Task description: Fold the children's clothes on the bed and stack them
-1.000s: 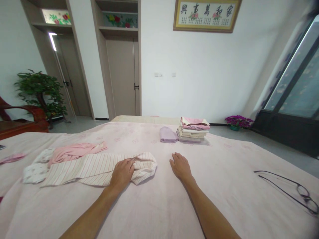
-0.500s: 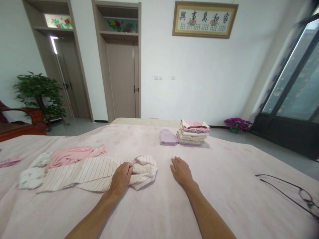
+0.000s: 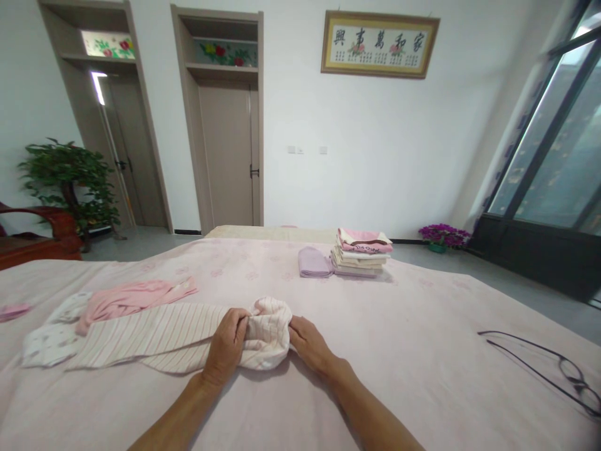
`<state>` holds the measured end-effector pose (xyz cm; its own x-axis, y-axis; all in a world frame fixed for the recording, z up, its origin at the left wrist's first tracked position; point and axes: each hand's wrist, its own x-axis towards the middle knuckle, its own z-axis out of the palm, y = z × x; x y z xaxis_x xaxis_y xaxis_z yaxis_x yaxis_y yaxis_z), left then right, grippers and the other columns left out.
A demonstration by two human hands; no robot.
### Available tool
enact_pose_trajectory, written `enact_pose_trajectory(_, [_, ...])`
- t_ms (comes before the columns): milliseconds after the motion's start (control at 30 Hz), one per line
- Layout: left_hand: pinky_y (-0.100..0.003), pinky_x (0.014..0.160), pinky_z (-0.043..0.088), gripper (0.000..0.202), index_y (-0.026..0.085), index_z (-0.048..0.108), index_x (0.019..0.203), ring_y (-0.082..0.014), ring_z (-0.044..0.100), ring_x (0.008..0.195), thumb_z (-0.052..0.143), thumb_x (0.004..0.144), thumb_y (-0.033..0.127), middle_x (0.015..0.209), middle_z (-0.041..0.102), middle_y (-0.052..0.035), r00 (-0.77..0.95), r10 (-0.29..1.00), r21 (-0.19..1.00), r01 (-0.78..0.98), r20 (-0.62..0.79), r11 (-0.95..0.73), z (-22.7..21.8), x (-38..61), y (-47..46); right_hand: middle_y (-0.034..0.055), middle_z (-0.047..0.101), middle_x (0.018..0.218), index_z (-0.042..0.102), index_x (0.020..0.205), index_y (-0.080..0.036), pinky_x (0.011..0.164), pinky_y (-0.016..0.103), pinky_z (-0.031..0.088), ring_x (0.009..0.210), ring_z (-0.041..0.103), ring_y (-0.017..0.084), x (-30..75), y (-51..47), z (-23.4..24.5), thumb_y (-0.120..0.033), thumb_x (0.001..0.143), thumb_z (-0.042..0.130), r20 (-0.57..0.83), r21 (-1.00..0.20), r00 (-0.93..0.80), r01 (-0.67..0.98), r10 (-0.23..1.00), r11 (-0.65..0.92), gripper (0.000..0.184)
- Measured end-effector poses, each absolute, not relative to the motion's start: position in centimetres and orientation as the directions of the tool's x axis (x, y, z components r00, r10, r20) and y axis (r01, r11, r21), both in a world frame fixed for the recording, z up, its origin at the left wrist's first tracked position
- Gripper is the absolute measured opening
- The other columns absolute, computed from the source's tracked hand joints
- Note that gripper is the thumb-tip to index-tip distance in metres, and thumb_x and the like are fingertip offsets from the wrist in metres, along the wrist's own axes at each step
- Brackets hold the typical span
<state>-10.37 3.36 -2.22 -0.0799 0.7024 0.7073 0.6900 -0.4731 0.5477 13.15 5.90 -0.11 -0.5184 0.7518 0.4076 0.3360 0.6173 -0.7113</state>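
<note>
Left hand (image 3: 228, 346) and right hand (image 3: 307, 341) both pinch the bunched right end of the striped garment (image 3: 154, 332), which is sprawled across the bed (image 3: 422, 351). It looks light, soft and floppy, best held at two corners. Just beyond it lies a pink garment (image 3: 126, 297), and farther back to the right a folded stack (image 3: 361, 254).

Two bare hands and two bare forearms are all that shows of the person. The left hand (image 3: 226, 344) is at the near edge of the striped garment (image 3: 154, 329), and the right hand (image 3: 307, 341) is at that garment's right end. Both are uncovered from fingertips to wrist, with rounded knuckles. The left forearm (image 3: 178, 413) and right forearm (image 3: 370, 419), nearer than the garment, are slim and bare to the bottom edge, each looking broader there.
</note>
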Motion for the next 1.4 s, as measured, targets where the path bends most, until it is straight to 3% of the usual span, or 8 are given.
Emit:
enact_pose_trajectory(133, [-0.032,0.079,0.050,0.018,0.022,0.058,0.091,-0.0194,0.061,0.085,0.042,0.097,0.030,0.087,0.062,-0.0035,-0.024,0.715,0.543,0.669,0.698,-0.508,-2.0,-9.7,2.9,0.0053,0.070,0.113,0.063,0.122,-0.029,0.097,0.041,0.044,0.106,0.061,0.023,12.0,5.0,0.2,-0.060,0.091,0.051,0.297,-0.954,-0.477,-0.118,0.827,0.275,0.046])
enact_pose_trajectory(233, [-0.032,0.080,0.050,0.017,0.022,0.058,0.093,-0.0190,0.060,0.087,0.042,0.098,0.029,0.090,0.062,-0.0038,0.025,0.716,0.535,0.646,0.698,-0.545,-1.9,-9.3,2.7,0.0076,0.071,0.107,0.056,0.131,-0.026,0.090,0.044,0.049,0.100,0.065,0.026,11.1,4.4,0.4,-0.061,0.081,0.066,0.200,-0.952,-0.486,-0.303,0.851,0.051,0.061])
enact_pose_trajectory(367, [-0.032,0.084,0.051,0.015,0.023,0.057,0.096,-0.0188,0.061,0.091,0.043,0.098,0.027,0.093,0.063,-0.0043,0.092,0.707,0.509,0.630,0.701,-0.587,-1.7,-9.0,2.3,0.0107,0.073,0.106,0.058,0.128,-0.018,0.089,0.043,0.051,0.095,0.068,0.028,10.5,4.1,1.1,-0.047,0.067,0.083,0.187,-0.902,-0.472,-0.431,0.861,-0.041,0.072])
enact_pose_trajectory(500, [-0.036,0.093,0.049,0.014,0.023,0.056,0.106,-0.0210,0.060,0.104,0.048,0.094,0.023,0.105,0.063,-0.0071,0.149,0.722,0.461,0.679,0.675,-0.571,-1.8,-9.1,2.3,0.0091,0.075,0.099,0.066,0.112,-0.015,0.088,0.041,0.053,0.093,0.070,0.027,11.7,5.1,1.7,-0.039,0.070,0.080,0.142,-0.872,-0.389,-0.484,0.910,-0.070,0.050])
enact_pose_trajectory(633, [-0.044,0.101,0.044,0.047,0.023,0.050,0.128,-0.0253,0.057,0.115,0.051,0.083,0.010,0.122,0.061,-0.0102,0.084,0.756,0.395,0.812,0.650,-0.429,-2.4,-9.4,2.7,0.0080,0.076,0.095,0.068,0.103,-0.015,0.086,0.039,0.055,0.093,0.071,0.027,14.5,7.4,1.6,-0.031,0.071,0.076,0.107,-0.856,-0.245,-0.516,0.964,-0.036,0.037])
enact_pose_trajectory(1033, [-0.042,0.097,0.038,0.035,0.023,0.068,0.104,-0.0264,0.061,0.103,0.053,0.076,0.008,0.106,0.069,-0.0069,-0.074,0.879,0.212,0.977,0.472,-0.031,-2.2,-14.2,3.4,0.0081,0.077,0.090,0.070,0.091,-0.016,0.098,0.044,0.053,0.105,0.070,0.026,26.4,12.6,-0.9,-0.019,0.075,0.059,-0.118,-0.742,0.129,-0.670,0.985,-0.001,0.020])
enact_pose_trajectory(1267, [-0.039,0.093,0.040,0.028,0.024,0.068,0.104,-0.0265,0.062,0.100,0.049,0.084,0.021,0.105,0.071,-0.0063,-0.200,0.864,0.318,0.947,0.463,0.049,-1.7,-15.8,3.6,0.0109,0.076,0.100,0.069,0.101,-0.016,0.094,0.047,0.055,0.106,0.070,0.027,28.4,11.2,-0.7,-0.025,0.081,0.064,-0.188,-0.754,0.001,-0.641,0.982,-0.144,0.022])
enact_pose_trajectory(1400, [-0.035,0.084,0.044,0.027,0.024,0.066,0.102,-0.0252,0.063,0.093,0.044,0.087,0.028,0.097,0.071,-0.0051,-0.347,0.823,0.526,0.847,0.449,0.070,-0.5,-17.0,3.4,0.0135,0.076,0.099,0.070,0.095,-0.016,0.095,0.052,0.053,0.107,0.068,0.032,30.0,10.1,-0.8,-0.026,0.078,0.065,-0.176,-0.792,-0.060,-0.584,0.983,-0.177,0.021])
